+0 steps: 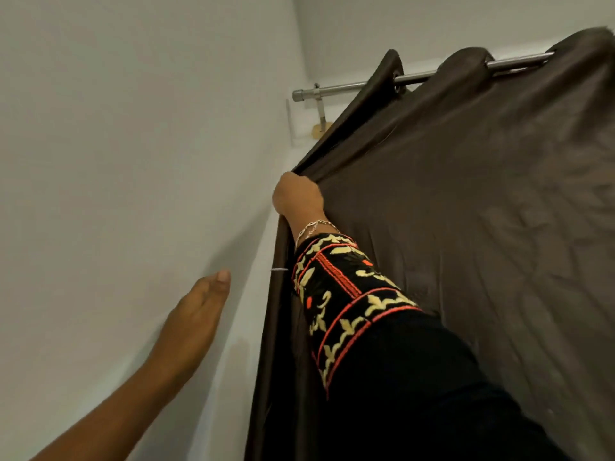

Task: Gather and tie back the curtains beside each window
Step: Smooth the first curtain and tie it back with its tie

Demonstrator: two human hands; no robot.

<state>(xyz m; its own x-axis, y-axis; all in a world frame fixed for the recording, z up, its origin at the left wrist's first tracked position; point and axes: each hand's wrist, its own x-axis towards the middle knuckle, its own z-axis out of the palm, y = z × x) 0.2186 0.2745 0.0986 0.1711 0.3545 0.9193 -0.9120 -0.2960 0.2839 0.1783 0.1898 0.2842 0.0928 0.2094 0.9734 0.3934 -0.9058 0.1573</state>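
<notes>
Though partly behind curtain [466, 194], right hand [298, 197]

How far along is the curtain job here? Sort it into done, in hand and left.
Done: nothing yet shows; the brown curtain hangs spread along the metal curtain rod. In hand: the right hand grips its edge by the wall, while the left hand is open, holding nothing. Left: bunching the cloth and tying it; no tie is visible.

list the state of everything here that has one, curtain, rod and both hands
curtain, hung on the rod, spread out, not tied back
rod, mounted on its wall bracket, threaded through the curtain's eyelets
right hand, grips the curtain's left edge
left hand, fingers straight, holds nothing, beside the wall
</notes>
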